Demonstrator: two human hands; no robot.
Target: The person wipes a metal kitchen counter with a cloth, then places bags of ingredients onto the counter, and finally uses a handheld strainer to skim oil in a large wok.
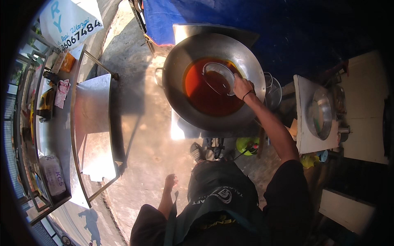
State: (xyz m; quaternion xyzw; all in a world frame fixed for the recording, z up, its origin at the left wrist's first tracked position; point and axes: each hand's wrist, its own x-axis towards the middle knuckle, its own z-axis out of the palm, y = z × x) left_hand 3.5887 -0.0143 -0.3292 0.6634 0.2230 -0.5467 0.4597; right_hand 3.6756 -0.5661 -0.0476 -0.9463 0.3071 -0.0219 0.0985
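A large metal wok stands before me, with clear reddish-orange liquid, probably oil, in its bottom. My right hand reaches over the wok's right side and grips a round strainer. The strainer is tilted within the wok, its lower part over or in the liquid; how deep it sits I cannot tell. Its handle is mostly hidden by my fingers. Down by my left side hangs my left hand, loosely curled, with nothing visible in it.
Beneath the wok is a metal stand, with a light-green round object below. To the right, a metal basin rests on a pale board. A metal counter at left holds a plastic bag and cloth. Blue sheeting hangs beyond.
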